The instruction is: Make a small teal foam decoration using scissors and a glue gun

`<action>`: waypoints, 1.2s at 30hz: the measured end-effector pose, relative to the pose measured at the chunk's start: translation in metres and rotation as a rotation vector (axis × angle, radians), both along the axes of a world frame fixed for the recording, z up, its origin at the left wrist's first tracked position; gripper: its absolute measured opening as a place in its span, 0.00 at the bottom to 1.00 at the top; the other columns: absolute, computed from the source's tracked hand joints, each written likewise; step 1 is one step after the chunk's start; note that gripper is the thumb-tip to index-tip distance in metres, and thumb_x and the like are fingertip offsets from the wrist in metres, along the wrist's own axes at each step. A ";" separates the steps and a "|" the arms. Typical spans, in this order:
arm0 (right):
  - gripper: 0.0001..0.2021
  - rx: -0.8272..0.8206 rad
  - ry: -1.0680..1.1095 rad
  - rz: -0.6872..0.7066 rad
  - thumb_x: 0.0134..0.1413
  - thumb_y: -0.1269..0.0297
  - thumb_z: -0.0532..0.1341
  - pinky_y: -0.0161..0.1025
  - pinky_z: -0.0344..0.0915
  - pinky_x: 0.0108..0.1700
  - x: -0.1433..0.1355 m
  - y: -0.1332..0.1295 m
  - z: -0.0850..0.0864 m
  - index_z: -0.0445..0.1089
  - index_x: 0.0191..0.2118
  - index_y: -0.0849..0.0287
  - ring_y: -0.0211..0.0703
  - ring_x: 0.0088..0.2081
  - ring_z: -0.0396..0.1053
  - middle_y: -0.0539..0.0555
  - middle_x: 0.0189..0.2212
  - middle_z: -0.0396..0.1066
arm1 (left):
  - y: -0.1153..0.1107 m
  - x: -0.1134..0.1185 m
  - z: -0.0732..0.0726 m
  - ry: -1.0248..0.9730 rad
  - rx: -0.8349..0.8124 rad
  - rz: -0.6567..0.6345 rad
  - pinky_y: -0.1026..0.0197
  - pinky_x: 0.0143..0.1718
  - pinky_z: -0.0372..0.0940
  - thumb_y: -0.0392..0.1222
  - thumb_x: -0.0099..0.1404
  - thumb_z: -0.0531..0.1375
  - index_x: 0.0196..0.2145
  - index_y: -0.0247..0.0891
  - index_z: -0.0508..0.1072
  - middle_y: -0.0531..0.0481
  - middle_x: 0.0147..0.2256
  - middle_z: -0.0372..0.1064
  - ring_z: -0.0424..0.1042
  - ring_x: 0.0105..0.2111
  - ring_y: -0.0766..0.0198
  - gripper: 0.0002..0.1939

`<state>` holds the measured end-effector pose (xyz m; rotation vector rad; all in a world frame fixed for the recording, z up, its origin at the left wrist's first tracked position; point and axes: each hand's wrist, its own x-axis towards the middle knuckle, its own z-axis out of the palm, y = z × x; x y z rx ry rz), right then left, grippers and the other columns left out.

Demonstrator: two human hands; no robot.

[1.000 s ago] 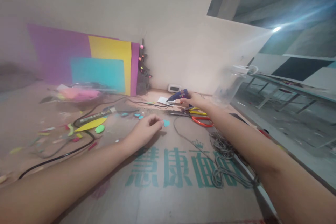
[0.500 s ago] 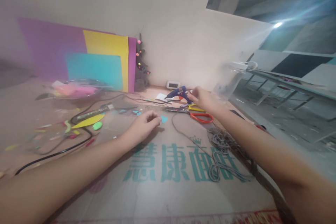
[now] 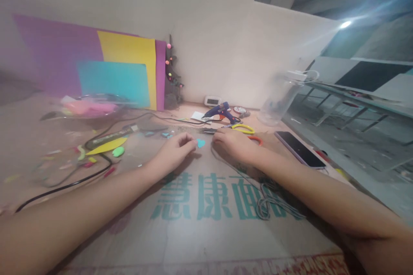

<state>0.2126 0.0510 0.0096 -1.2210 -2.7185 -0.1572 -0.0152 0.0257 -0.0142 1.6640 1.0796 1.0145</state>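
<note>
Pinched in my left hand (image 3: 177, 151) is a small blue heart-shaped piece (image 3: 200, 143), sticking out past the thumb and fingertip. My right hand (image 3: 234, 144) is low over the table with its fingers curled together at the end of a thin grey cord (image 3: 222, 161). That cord runs toward the front right into a loose bundle (image 3: 267, 206), partly covered by my right forearm. Just behind the right hand lie yellow-handled scissors (image 3: 244, 129) and orange-handled scissors (image 3: 256, 139), the latter partly hidden by it. A blue glue gun (image 3: 219, 112) stands farther back.
On the left are a power strip (image 3: 112, 136), a yellow leaf shape (image 3: 108, 146), a green piece (image 3: 118, 151) and scraps. Coloured sheets (image 3: 125, 47) lean on the wall. A phone (image 3: 300, 149) lies at the right, near a clear plastic container (image 3: 277, 99).
My right hand has let go of the glue gun, which stays at the back, and has come forward and left to the cord's end. The left hand keeps the blue heart.
</note>
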 end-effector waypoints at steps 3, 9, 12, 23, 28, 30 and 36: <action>0.09 -0.020 0.043 0.121 0.60 0.73 0.56 0.38 0.64 0.40 0.003 -0.011 0.001 0.74 0.39 0.63 0.43 0.37 0.70 0.58 0.34 0.74 | 0.000 0.000 0.001 -0.014 -0.014 0.002 0.62 0.30 0.56 0.47 0.62 0.57 0.25 0.38 0.65 0.56 0.22 0.62 0.62 0.25 0.67 0.13; 0.14 -0.275 0.222 0.268 0.65 0.74 0.50 0.36 0.66 0.48 0.015 -0.059 0.013 0.72 0.44 0.57 0.38 0.44 0.73 0.55 0.43 0.76 | 0.000 0.002 0.002 -0.004 0.002 0.020 0.63 0.29 0.57 0.46 0.60 0.57 0.25 0.38 0.65 0.56 0.22 0.62 0.62 0.25 0.66 0.11; 0.10 -0.201 0.330 0.048 0.65 0.68 0.52 0.37 0.67 0.46 0.019 -0.069 0.021 0.71 0.44 0.57 0.40 0.43 0.73 0.53 0.41 0.76 | -0.001 0.001 0.002 0.024 -0.005 0.031 0.63 0.27 0.57 0.46 0.61 0.57 0.26 0.38 0.65 0.56 0.22 0.63 0.62 0.24 0.66 0.11; 0.27 -0.050 0.035 -0.378 0.55 0.48 0.63 0.42 0.63 0.35 0.020 -0.066 0.019 0.64 0.54 0.61 0.55 0.38 0.74 0.61 0.39 0.76 | 0.001 0.001 0.000 0.019 0.016 0.036 0.62 0.29 0.58 0.48 0.60 0.57 0.26 0.38 0.65 0.55 0.22 0.64 0.63 0.25 0.65 0.12; 0.18 0.118 0.003 -0.398 0.62 0.57 0.58 0.44 0.64 0.40 0.025 -0.047 0.030 0.68 0.54 0.60 0.56 0.43 0.73 0.64 0.47 0.73 | -0.001 0.002 0.003 0.022 -0.007 0.031 0.62 0.29 0.57 0.49 0.60 0.57 0.26 0.38 0.65 0.56 0.22 0.64 0.62 0.24 0.66 0.12; 0.16 0.090 0.012 -0.350 0.62 0.55 0.58 0.43 0.64 0.42 0.023 -0.038 0.029 0.72 0.49 0.60 0.53 0.43 0.72 0.62 0.44 0.74 | -0.003 0.003 0.004 0.036 -0.015 0.041 0.62 0.28 0.56 0.48 0.60 0.57 0.26 0.38 0.65 0.56 0.21 0.63 0.63 0.24 0.66 0.12; 0.09 -0.066 0.123 -0.280 0.56 0.59 0.64 0.38 0.61 0.38 0.011 -0.012 0.003 0.74 0.38 0.60 0.46 0.36 0.70 0.56 0.35 0.75 | -0.004 0.003 0.007 0.042 -0.007 0.051 0.63 0.28 0.56 0.48 0.60 0.57 0.25 0.38 0.65 0.56 0.20 0.62 0.62 0.24 0.66 0.12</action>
